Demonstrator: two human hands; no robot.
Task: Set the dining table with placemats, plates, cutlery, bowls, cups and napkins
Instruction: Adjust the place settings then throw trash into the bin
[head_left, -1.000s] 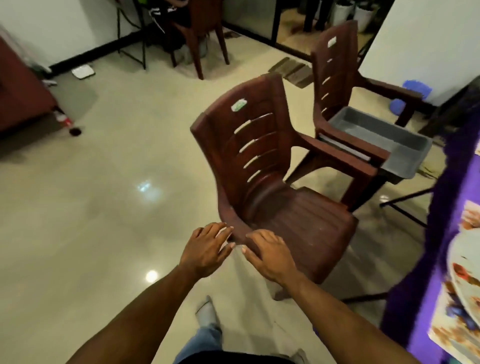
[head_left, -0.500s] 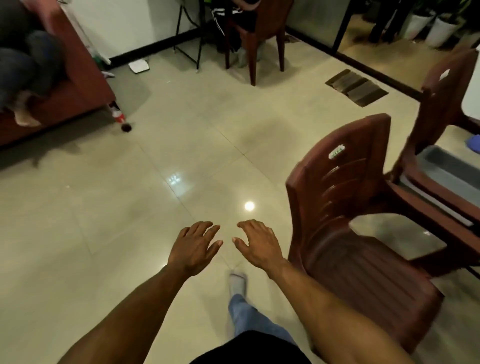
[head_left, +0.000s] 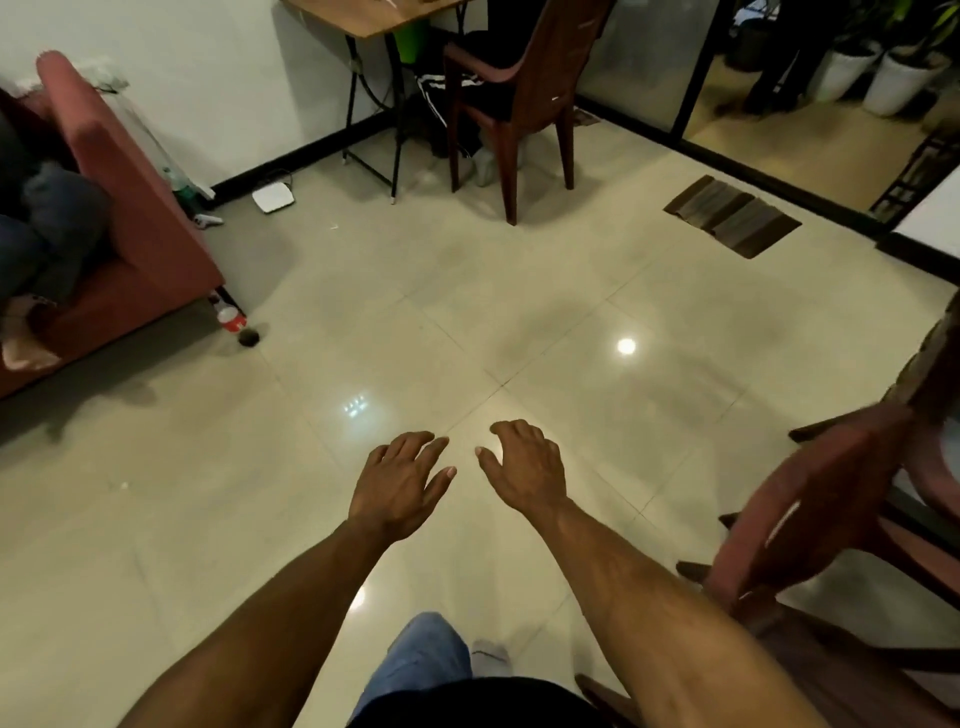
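Head view, looking down at glossy cream floor tiles (head_left: 519, 291) w/ ceiling-light glare spots. Both arms stretched fwd over floor, palms down. Left hand (head_left: 400, 486) released, fingers spread & relaxed, holding nothing. Right hand (head_left: 524, 470) also released, fingers loosely bent downward, holding nothing, just beside left hand, not touching it. Below arms: blue-jeans leg (head_left: 421, 660) & grey-socked foot (head_left: 491, 657) on tiles.

Right edge: dark red-brown plastic armchair (head_left: 810, 525), blurred, close to right forearm; whether touching, can't tell. Part of a second chair behind it, at frame edge.

Far centre: another red-brown chair (head_left: 524, 88) at a wooden desk (head_left: 363, 18) w/ black metal legs; dark clothing w/ white stripes on seat. Green object under desk, unclear. White flat device (head_left: 274, 196) on floor near wall, cable attached.

Left: red sofa (head_left: 124, 208) w/ a seated person's legs & bare foot. Bottle w/ red label (head_left: 231, 318) lying on floor by sofa leg; label text too small to read. No readable writing anywhere.

Far right: dark floor mat (head_left: 732, 214) by glass door; white plant pots (head_left: 872, 73) beyond.

Dining table, placemats, plates, cutlery etc.: out of view.
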